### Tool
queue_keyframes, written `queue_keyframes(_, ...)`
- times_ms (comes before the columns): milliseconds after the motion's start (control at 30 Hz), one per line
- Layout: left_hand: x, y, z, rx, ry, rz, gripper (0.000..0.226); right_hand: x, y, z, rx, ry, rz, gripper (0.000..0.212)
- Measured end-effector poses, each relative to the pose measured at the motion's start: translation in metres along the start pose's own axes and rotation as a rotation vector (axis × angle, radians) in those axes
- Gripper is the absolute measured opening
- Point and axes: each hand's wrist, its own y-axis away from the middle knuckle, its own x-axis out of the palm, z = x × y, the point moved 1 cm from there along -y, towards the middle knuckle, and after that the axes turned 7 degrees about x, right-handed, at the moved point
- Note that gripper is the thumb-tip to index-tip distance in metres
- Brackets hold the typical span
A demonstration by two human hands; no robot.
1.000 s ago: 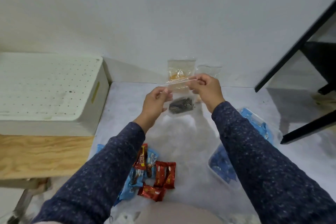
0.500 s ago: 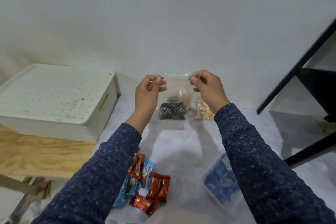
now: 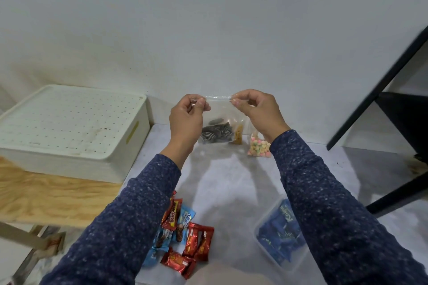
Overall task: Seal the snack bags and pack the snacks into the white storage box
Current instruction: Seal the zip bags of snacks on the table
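A clear zip bag [image 3: 218,120] with dark round cookies in its bottom hangs in the air above the grey floor. My left hand [image 3: 188,118] pinches its top left corner and my right hand [image 3: 257,111] pinches its top right corner. Behind it a bag of yellow snacks [image 3: 238,137] and a bag of pastel sweets [image 3: 259,149] stand by the wall. The white storage box [image 3: 69,129], its perforated lid on, sits at the left on a wooden board. Red and blue wrapped snacks [image 3: 185,236] lie near my left sleeve.
A clear plastic tub [image 3: 280,238] with blue packets sits at the lower right, partly under my right sleeve. Black table legs [image 3: 389,85] slant across the right side. The wooden board [image 3: 46,196] stands on a stand at the left.
The view has tilted up, and the bag hangs lower relative to the bags at the wall. My hands have slid apart along the bag's top edge to its two corners.
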Motion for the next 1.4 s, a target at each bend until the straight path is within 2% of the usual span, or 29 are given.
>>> queue_keyframes(167,0.004,0.001,-0.002,-0.029,0.096,0.059,0.013,-0.003,-0.003,0.005,-0.047,0.062,-0.052,0.02)
queue_keyframes(333,0.005,-0.001,-0.005,-0.03,0.164,0.088,0.017,-0.001,-0.002,0.009,0.018,-0.043,0.085,0.006)
queue_keyframes(400,0.006,-0.003,-0.006,-0.016,0.146,0.086,0.022,0.002,-0.001,0.008,0.034,-0.075,0.102,0.007)
queue_keyframes(567,0.008,-0.005,-0.006,-0.004,0.136,0.078,0.026,0.008,-0.001,0.01,-0.028,-0.051,0.023,0.015)
queue_keyframes(933,0.004,0.004,0.0,-0.039,0.115,0.146,0.021,0.021,0.008,0.003,-0.019,-0.125,0.022,0.021)
queue_keyframes(1167,0.001,0.003,-0.001,-0.203,0.21,0.153,0.02,0.029,0.014,0.007,-0.122,-0.025,-0.027,0.026)
queue_keyframes(1400,-0.006,0.0,0.001,-0.182,0.25,0.221,0.012,0.034,0.016,0.008,-0.152,0.015,-0.04,0.018)
